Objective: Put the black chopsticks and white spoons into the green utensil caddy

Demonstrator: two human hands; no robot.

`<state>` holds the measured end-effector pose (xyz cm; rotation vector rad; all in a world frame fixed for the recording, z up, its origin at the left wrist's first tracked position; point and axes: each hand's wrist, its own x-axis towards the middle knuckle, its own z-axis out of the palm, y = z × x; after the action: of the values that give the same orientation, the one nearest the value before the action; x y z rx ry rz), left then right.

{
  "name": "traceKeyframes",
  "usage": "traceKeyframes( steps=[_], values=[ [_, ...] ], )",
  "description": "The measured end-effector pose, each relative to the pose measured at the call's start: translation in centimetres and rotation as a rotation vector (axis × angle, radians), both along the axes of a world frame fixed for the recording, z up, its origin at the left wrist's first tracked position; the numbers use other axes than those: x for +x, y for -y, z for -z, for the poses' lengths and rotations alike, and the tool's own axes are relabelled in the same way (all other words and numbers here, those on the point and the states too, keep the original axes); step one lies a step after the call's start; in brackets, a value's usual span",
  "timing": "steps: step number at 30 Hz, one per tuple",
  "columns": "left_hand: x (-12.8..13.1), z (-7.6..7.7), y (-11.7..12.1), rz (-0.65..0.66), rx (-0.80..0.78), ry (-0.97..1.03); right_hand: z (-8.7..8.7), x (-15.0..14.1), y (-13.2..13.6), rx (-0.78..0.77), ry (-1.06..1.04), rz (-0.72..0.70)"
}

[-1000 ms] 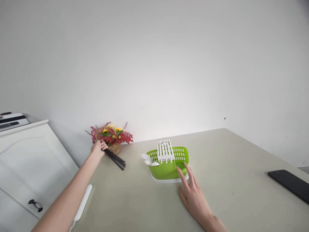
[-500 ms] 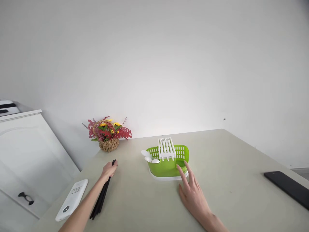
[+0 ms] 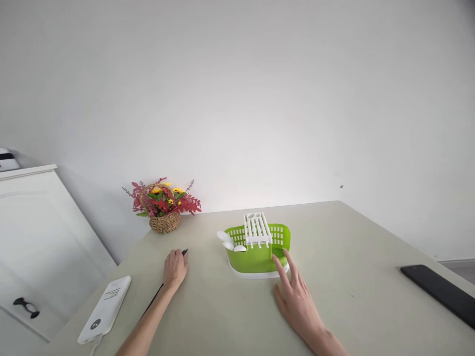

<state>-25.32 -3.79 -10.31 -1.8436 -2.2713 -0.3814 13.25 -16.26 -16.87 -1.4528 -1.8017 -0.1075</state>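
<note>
My left hand (image 3: 175, 269) is closed around a bunch of black chopsticks (image 3: 184, 252) at the left of the table. Their upper tips poke out past my fingers, while my hand and forearm cover most of their length. In front of me stands a green plastic cutlery basket (image 3: 256, 261) with a white base. White spoons (image 3: 228, 239) lean out of its left compartment, and a white slotted rack (image 3: 257, 228) sits across its middle. My right hand (image 3: 299, 299) rests at the basket's right front side. Its fingers are stretched and spread, with the fingertips at the rim.
A wicker basket of red and yellow flowers (image 3: 165, 221) stands at the back left. Near the left edge lies a white power bank (image 3: 106, 309) with a cable. A black phone (image 3: 440, 294) lies at the right. A white cabinet (image 3: 48, 237) stands beyond the table's left side.
My left hand has moved right with the chopsticks and turned, so my forearm now hides most of them. My right hand and the cutlery basket have stayed put. The view has shifted slightly.
</note>
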Motion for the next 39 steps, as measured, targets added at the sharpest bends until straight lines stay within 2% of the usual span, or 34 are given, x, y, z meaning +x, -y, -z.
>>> traceKeyframes(
  steps=[7,10,13,15,17,19,21,25,28,31,35,39],
  values=[
    [0.6,0.8,0.5,-0.022,0.073,-0.045,0.0,0.0,0.1,-0.008,-0.031,-0.016],
    [1.0,0.0,0.3,-0.041,0.107,-0.032,-0.1,0.0,0.0,-0.014,-0.034,-0.024],
    [2.7,-3.2,-0.1,0.032,0.230,-0.007,-0.1,0.0,0.1,-0.028,-0.031,-0.029],
    [4.7,-6.4,-0.2,0.258,0.445,0.119,-0.1,0.0,0.1,-0.041,-0.032,-0.024],
    [7.2,-9.6,0.2,0.452,0.554,0.311,-0.1,0.0,0.2,-0.047,-0.036,-0.022],
    [9.6,-12.0,1.1,0.537,0.523,0.492,-0.1,0.0,0.3,-0.043,-0.035,-0.027],
    [11.4,-13.1,2.2,0.639,0.394,0.556,-0.1,0.0,0.3,-0.034,-0.030,-0.032],
    [12.7,-12.4,3.8,0.804,0.170,0.483,0.1,0.0,0.3,-0.014,-0.015,-0.021],
    [12.0,-11.6,4.0,0.772,0.133,0.491,0.2,0.0,0.2,-0.015,-0.005,-0.016],
    [10.9,-11.4,3.9,0.770,0.085,0.458,0.1,0.0,0.2,-0.001,-0.011,-0.021],
    [10.0,-11.7,3.7,0.898,-0.008,0.327,0.1,0.1,0.2,-0.003,-0.021,-0.024],
    [10.2,-12.0,3.2,0.991,0.013,0.195,0.1,0.0,0.2,-0.032,-0.025,-0.029]
  ],
)
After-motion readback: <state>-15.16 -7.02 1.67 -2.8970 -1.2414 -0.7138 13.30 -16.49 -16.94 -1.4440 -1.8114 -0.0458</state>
